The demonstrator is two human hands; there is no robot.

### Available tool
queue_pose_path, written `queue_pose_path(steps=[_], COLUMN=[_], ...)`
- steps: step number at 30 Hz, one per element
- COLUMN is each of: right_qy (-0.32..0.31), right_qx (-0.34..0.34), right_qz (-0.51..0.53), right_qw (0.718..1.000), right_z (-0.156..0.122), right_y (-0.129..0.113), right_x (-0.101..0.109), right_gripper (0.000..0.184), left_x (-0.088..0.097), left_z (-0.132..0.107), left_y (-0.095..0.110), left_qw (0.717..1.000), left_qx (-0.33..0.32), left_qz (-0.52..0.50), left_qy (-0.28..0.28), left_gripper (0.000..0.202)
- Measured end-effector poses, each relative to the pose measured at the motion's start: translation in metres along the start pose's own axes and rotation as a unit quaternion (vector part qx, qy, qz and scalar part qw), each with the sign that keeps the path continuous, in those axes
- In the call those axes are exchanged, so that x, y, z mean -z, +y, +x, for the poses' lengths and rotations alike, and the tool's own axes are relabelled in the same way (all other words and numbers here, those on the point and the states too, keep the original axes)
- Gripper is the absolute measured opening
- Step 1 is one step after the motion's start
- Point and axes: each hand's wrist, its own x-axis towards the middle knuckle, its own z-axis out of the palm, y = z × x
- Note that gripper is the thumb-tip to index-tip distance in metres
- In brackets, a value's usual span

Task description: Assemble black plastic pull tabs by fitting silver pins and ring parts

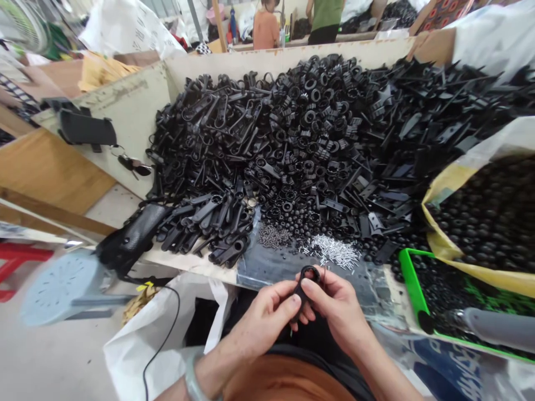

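Note:
Close to my body, over the front edge of the bench, both hands grip one black plastic handle with a ring end [300, 292]. My left hand [267, 309] pinches its lower body between thumb and fingers. My right hand [336, 298] is closed around the ring end, thumb pressed on its front. The fingers cover much of the handle. Just beyond lie a heap of silver pins [334, 250], a patch of small dark grey pieces [275, 236] and loose black balls [297, 216]. Similar black handles [200, 223] lie piled to the left.
A large heap of black plastic parts [309, 122] fills the bench back. At right stand a sack of black balls [493, 206] and a green tray [413, 289]. A black pouch [137, 234], a light-blue stool [62, 287] and a white bag [137, 345] are left. People work behind.

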Motion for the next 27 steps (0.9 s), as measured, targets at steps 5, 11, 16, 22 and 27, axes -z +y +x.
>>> queue_pose_path(steps=[5,11,16,22,27], right_qy=[0.023,0.03,0.04,0.132,0.092], right_qx=[-0.042,-0.053,-0.024,0.03,-0.019], right_qz=[0.003,-0.039,-0.028,0.055,0.063], right_qw=[0.999,0.997,0.999,0.989,0.994], right_z=[-0.002,-0.005,0.001,-0.007,-0.01], right_y=[0.002,0.006,0.009,-0.001,0.008], right_x=[-0.004,-0.012,-0.013,-0.005,-0.023], right_gripper=[0.052,0.058,0.058,0.062,0.059], left_x=[-0.001,-0.007,-0.014,-0.014,-0.012], left_z=[0.0,-0.006,0.0,0.007,0.005], left_y=[-0.009,-0.027,-0.029,0.004,0.009], left_qw=[0.999,0.989,0.987,0.948,0.949], left_qx=[-0.003,-0.021,-0.011,-0.022,-0.059], left_qz=[0.012,0.093,0.028,-0.292,-0.281], left_qy=[0.037,0.117,0.157,0.124,0.133], left_gripper=[0.045,0.05,0.049,0.035,0.027])
